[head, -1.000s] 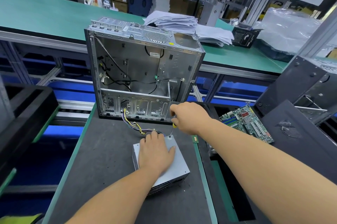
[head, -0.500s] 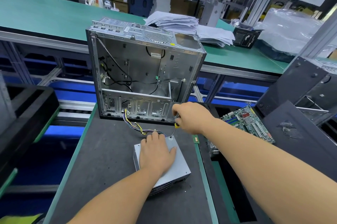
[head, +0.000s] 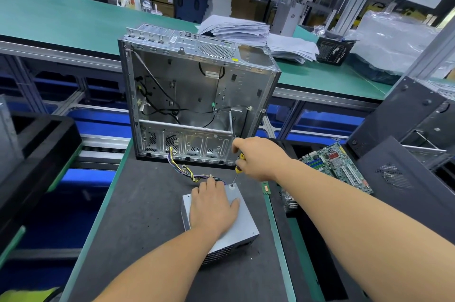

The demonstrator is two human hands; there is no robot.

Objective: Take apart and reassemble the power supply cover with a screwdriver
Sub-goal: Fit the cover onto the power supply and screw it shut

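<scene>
A grey metal power supply point(head: 242, 225) lies flat on the dark mat, its bundle of coloured wires point(head: 189, 173) running back into the open computer case point(head: 197, 95). My left hand point(head: 213, 208) presses flat on the supply's top cover with fingers spread. My right hand point(head: 258, 157) grips a yellow-handled screwdriver point(head: 238, 166), held nearly upright. Its tip sits on a screw point(head: 232, 186) at the cover's far right corner.
A green motherboard point(head: 337, 166) lies to the right beside a black side panel point(head: 394, 178). A heatsink point(head: 288, 200) sits just right of the mat's edge. Black trays point(head: 37, 144) stand at the left. Papers point(head: 246, 31) are stacked on the green bench behind the case.
My right hand has shifted slightly with the screwdriver still on the corner screw. My left hand stays pressed on the cover.
</scene>
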